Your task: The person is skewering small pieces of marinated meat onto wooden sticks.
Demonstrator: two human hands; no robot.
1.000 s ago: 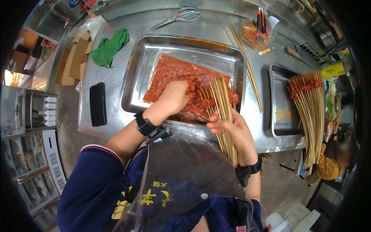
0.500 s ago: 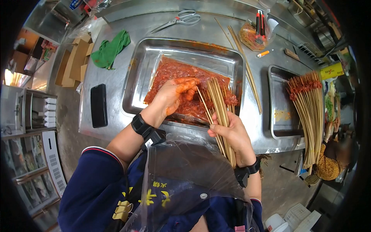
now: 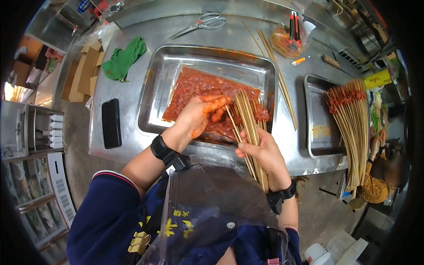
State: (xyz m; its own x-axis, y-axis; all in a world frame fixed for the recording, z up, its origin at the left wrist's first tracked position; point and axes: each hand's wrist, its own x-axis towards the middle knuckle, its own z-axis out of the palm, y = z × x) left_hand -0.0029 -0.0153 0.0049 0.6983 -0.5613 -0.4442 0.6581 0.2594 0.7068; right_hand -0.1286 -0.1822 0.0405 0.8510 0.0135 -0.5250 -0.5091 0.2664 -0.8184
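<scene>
My right hand point(image 3: 265, 152) is closed round a bundle of bamboo skewers point(image 3: 248, 117). One skewer point(image 3: 232, 120) stands apart from the bundle, its tip at the fingers of my left hand point(image 3: 198, 115). Those fingers are stained orange-red and bent together at the tip; whatever they pinch is hidden. Beneath both hands, a slab of red marinated meat point(image 3: 194, 84) lies in a steel tray point(image 3: 154, 66). Bits of meat show on skewers beside the bundle, partly covered by it.
At right, a second tray point(image 3: 311, 115) holds many meat-topped skewers point(image 3: 351, 137). Loose skewers point(image 3: 282, 84), scissors point(image 3: 198, 25), an orange pen point(image 3: 300, 61), a green cloth point(image 3: 125, 61) and a phone point(image 3: 111, 123) lie on the steel table. Part of another person point(image 3: 375, 187) shows far right.
My left fingers have straightened somewhat and now meet the single skewer's tip from the left. My right hand keeps its hold on the bundle. The view has shifted slightly.
</scene>
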